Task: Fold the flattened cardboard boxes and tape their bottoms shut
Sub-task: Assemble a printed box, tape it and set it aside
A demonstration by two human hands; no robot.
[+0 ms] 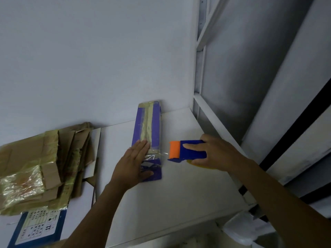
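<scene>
Two hands at work: left hand [133,162] pressed flat on blue box [147,133], right hand [217,153] just beside it gripping tape dispenser [186,151].

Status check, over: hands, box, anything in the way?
Left hand flat on purple box. Right hand grips tape dispenser, tape strand stretched to box. Flattened cardboard stack left, apart from box.
</scene>
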